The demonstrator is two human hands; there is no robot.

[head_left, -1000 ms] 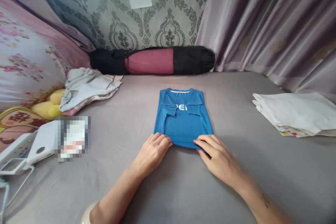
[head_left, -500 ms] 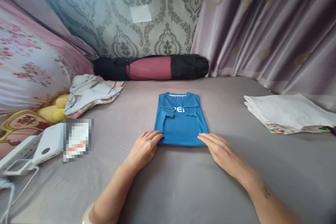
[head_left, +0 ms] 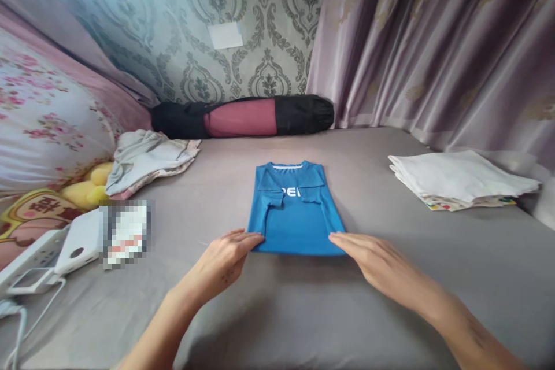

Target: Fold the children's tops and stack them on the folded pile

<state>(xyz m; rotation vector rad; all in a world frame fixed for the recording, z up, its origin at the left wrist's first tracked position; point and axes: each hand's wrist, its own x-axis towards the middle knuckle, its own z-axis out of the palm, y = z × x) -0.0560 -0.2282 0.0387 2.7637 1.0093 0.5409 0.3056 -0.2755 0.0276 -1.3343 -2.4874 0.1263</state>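
Note:
A blue shirt point(head_left: 297, 222) with white letters lies in the middle of the bed, its collar at the far end. Both sides and sleeves are folded in over its front, and the sleeves partly cover the letters. My left hand point(head_left: 232, 252) pinches the near left corner, fingers on top and thumb hidden. At the near right corner, my right hand point(head_left: 370, 251) holds the cloth the same way. A shadow shows beneath the near hem, which appears slightly raised from the sheet.
On the right lies a stack of folded white cloth point(head_left: 462, 179). A black and pink rolled bag point(head_left: 243, 117) rests along the wall. To the left are crumpled light clothes point(head_left: 150, 156), a white power bank point(head_left: 80, 240), a power strip point(head_left: 32, 257) with cables, and a floral pillow point(head_left: 43, 110).
The view has shifted slightly. Both hands, still at the shirt's near corners, and the near hem now appear lower in the picture, a little closer to me.

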